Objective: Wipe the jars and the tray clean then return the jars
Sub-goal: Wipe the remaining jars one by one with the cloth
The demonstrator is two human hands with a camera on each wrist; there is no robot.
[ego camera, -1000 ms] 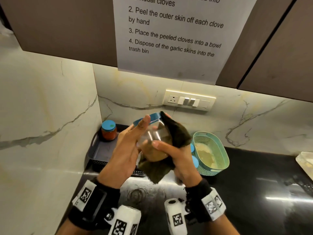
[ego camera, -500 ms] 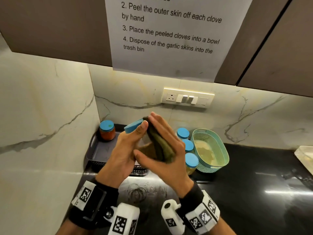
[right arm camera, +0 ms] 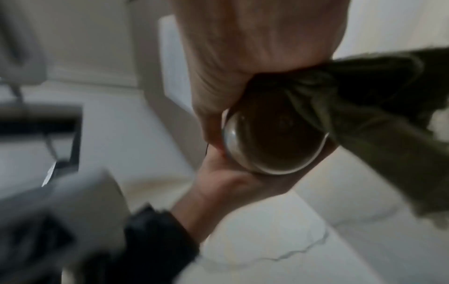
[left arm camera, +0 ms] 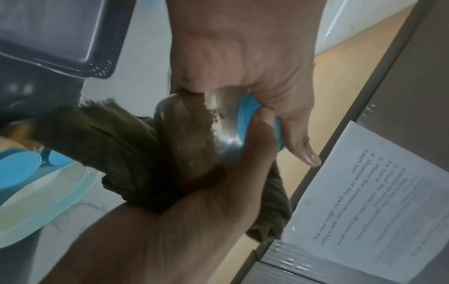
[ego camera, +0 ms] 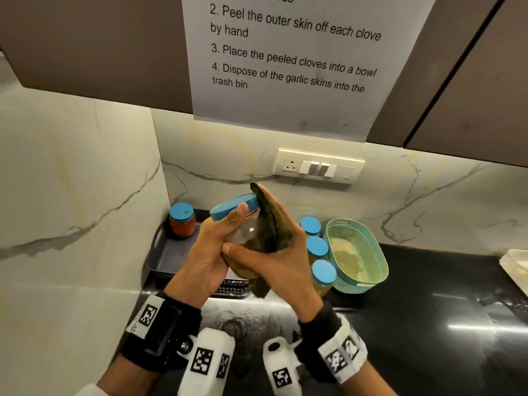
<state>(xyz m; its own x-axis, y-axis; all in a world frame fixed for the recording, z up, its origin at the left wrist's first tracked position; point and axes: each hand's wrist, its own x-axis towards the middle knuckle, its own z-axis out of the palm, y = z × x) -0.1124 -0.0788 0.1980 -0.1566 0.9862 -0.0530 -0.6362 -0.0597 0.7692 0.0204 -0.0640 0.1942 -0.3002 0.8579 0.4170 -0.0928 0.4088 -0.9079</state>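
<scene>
My left hand [ego camera: 211,252] grips a clear jar [ego camera: 245,234] with a blue lid [ego camera: 233,205], held tilted in the air above the counter. My right hand [ego camera: 274,252] wraps a dark olive cloth [ego camera: 271,224] around the jar's right side, thumb across its front. In the left wrist view the cloth [left arm camera: 126,153] covers the jar's lower half and the blue lid [left arm camera: 245,113] peeks out by my thumb. The right wrist view shows the jar's glass base [right arm camera: 274,142]. A red-filled jar [ego camera: 182,220] stands in the dark tray [ego camera: 168,255] at the corner. Three blue-lidded jars [ego camera: 317,248] stand right of the tray.
A teal perforated basket [ego camera: 368,241] sits on the black counter [ego camera: 428,324] right of the jars. A marble wall [ego camera: 71,210] closes the left side and cabinets hang overhead with a paper sheet [ego camera: 285,58]. A pale container [ego camera: 517,264] shows at the right edge.
My right hand has swept the cloth round from the jar's front to its right side. The jar has turned in my left hand, and the three jars behind have come into sight.
</scene>
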